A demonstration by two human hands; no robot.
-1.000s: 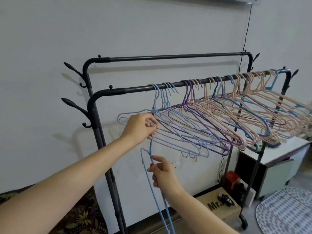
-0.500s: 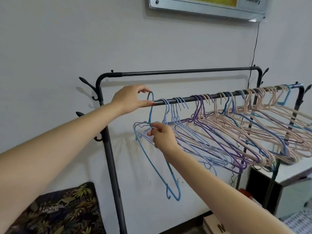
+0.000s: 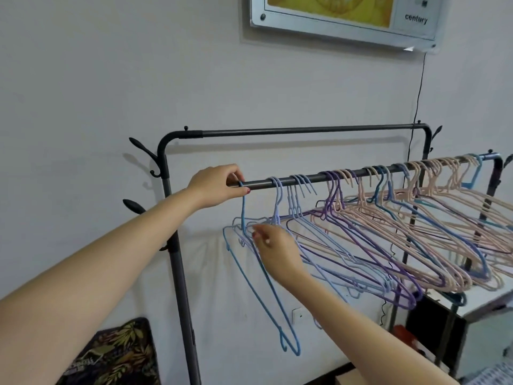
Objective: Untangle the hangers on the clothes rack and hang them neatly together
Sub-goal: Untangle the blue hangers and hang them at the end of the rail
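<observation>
The right hand (image 3: 273, 250) pinches the blue hanger (image 3: 262, 284) at its shoulder; above, the left hand (image 3: 215, 186) pinches its hook at the front rail (image 3: 305, 179). If the hook isn't fully over, letting go may drop it. Beyond the fingers, purple hangers (image 3: 369, 259) could snag it.

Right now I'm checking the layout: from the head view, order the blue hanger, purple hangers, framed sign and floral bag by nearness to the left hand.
1. Blue hanger: its hook is in the left hand.
2. Purple hangers: right, along the rail.
3. Floral bag, below, and framed sign, above right: too close to call.
</observation>
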